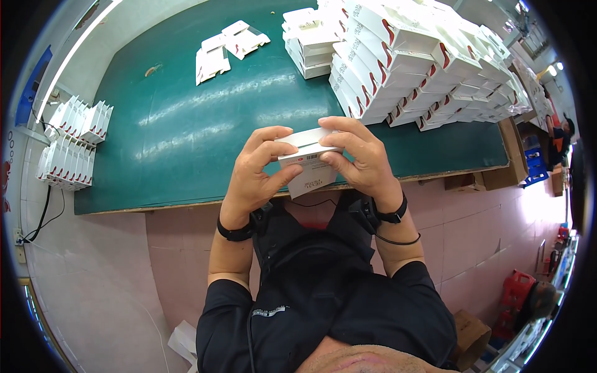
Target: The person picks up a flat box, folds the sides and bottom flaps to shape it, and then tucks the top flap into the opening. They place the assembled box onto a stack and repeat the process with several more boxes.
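Between my two hands I hold a small white carton [313,177] with dark print, upright just over the table's front edge. My left hand [258,165] grips its left side, thumb on the near face and fingers bent over the top. On the right side my right hand [362,155] does the same, its fingertips at the top flap. A thin dark slit runs across the carton's top between the fingertips. Whether anything is inside cannot be seen.
A large stack of white cartons [398,74] with red marks fills the table's right side. Flattened white cartons [213,59] lie toward the back of the green table [186,133]. More white cartons [65,161] stand at the left edge. A brown cardboard box [507,155] is at the right end.
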Action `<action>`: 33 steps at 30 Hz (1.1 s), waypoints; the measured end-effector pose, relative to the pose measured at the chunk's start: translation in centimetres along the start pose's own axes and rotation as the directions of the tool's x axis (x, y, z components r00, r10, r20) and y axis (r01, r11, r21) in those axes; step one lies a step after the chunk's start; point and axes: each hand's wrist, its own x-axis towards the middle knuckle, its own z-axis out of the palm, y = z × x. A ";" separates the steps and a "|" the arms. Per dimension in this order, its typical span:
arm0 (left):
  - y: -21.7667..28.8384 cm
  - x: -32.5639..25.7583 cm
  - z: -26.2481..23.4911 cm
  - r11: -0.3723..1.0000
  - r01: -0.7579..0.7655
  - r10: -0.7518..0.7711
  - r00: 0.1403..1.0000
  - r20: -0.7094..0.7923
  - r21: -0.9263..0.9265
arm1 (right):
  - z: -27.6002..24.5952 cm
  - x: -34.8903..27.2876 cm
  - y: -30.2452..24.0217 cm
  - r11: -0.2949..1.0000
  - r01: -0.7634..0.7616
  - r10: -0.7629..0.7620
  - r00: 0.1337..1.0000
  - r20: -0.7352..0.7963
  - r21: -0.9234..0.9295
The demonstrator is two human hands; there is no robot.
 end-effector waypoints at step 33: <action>-1.1 -0.4 -0.3 0.998 -0.010 0.012 0.999 -0.034 0.063 | -1.5 0.0 -1.2 0.999 -0.035 0.034 0.998 -0.051 -0.013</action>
